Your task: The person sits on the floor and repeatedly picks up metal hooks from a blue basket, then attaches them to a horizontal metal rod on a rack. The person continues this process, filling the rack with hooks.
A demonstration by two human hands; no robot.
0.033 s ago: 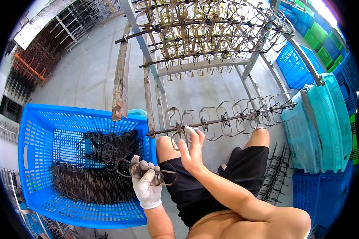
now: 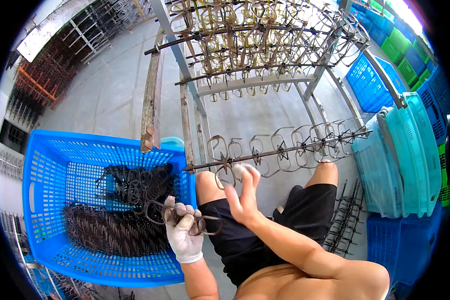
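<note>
My left hand (image 2: 184, 230), in a white glove, is closed around several dark eyeglass frames (image 2: 212, 223), whose loops stick out on both sides of the fist. It is by the right rim of a blue basket (image 2: 189, 200). My right hand (image 2: 245, 197) holds nothing; its thumb and fingers are apart, with white covers on some fingertips. It is just below the left part of a dark rod (image 2: 205, 164) that lies across the rack in front of my knees. Looped eyeglass frames (image 2: 285, 150) hang from clips along this rod.
Piles of dark frames (image 2: 120, 230) lie in the basket. Ahead, a metal rack (image 2: 255, 81) carries rods full of hanging frames. Turquoise baskets (image 2: 410, 155) are stacked at the right, above blue ones. Bare clip rods (image 2: 344, 215) lie on the floor by my right leg.
My right hand has drawn back slightly from the rod, toward me. My left hand keeps hold of the eyeglass frames in nearly the same place.
</note>
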